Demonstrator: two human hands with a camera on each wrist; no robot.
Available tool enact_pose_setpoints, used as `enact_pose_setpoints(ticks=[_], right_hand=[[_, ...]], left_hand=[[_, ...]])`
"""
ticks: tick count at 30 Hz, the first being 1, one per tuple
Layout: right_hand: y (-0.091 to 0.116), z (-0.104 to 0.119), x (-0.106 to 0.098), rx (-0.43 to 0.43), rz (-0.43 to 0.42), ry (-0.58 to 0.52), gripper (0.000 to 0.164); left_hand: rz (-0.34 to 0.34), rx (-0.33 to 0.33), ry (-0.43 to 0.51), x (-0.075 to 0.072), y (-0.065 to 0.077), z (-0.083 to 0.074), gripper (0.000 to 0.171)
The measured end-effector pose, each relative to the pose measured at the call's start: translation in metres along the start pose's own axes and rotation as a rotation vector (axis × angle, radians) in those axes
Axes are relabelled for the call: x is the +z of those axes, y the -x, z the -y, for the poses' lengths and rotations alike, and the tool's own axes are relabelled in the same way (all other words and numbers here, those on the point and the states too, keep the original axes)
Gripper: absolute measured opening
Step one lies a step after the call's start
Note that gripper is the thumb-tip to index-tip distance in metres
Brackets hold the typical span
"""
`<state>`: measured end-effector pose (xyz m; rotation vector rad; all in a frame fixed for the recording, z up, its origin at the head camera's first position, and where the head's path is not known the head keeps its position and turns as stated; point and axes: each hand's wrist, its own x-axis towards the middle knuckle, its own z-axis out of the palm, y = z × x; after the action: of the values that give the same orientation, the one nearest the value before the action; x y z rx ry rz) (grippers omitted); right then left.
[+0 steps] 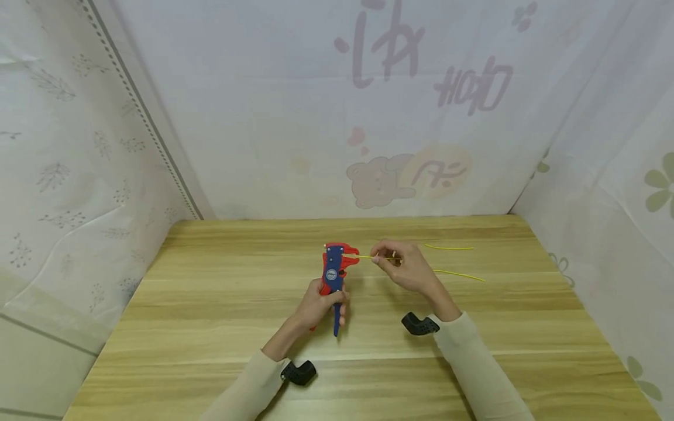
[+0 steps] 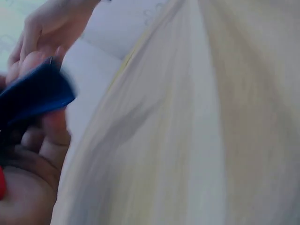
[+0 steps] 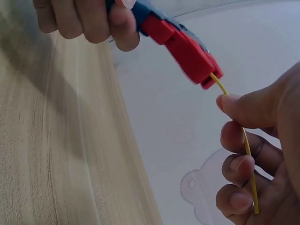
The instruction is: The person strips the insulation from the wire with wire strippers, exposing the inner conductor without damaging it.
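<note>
My left hand grips the handles of a red and blue wire stripper, its head pointing right, above the table. In the left wrist view a blue handle lies across the curled fingers. My right hand pinches a thin yellow wire between thumb and fingers. One end of that wire sits at the red jaws; the right wrist view shows it entering between them, with the inner end hidden. The wire's free end runs down along the curled fingers of the right hand.
Two more yellow wires lie on the wooden table right of the hands: a far wire and a nearer wire. A black wrist mount sits on each sleeve. Printed curtains stand behind and at both sides.
</note>
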<state>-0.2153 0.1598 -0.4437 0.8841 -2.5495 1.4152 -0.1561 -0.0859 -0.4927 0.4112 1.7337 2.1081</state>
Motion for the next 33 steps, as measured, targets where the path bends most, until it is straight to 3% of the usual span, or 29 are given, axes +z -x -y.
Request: enact_pose_setpoints(ticks=[5, 14, 33], right_hand=[[-0.001, 0.000, 0.000, 0.035, 0.001, 0.016, 0.005], [0.000, -0.004, -0.001, 0.074, -0.004, 0.030, 0.006], [0.005, -0.019, -0.009, 0.122, 0.000, 0.083, 0.006]], left_hand=[[0.103, -0.019, 0.042, -0.007, -0.001, 0.002, 0.021], [0.052, -0.056, 0.068, -0.018, -0.002, 0.005, 0.011], [0.067, -0.056, 0.132, -0.031, -0.002, 0.013, 0.021]])
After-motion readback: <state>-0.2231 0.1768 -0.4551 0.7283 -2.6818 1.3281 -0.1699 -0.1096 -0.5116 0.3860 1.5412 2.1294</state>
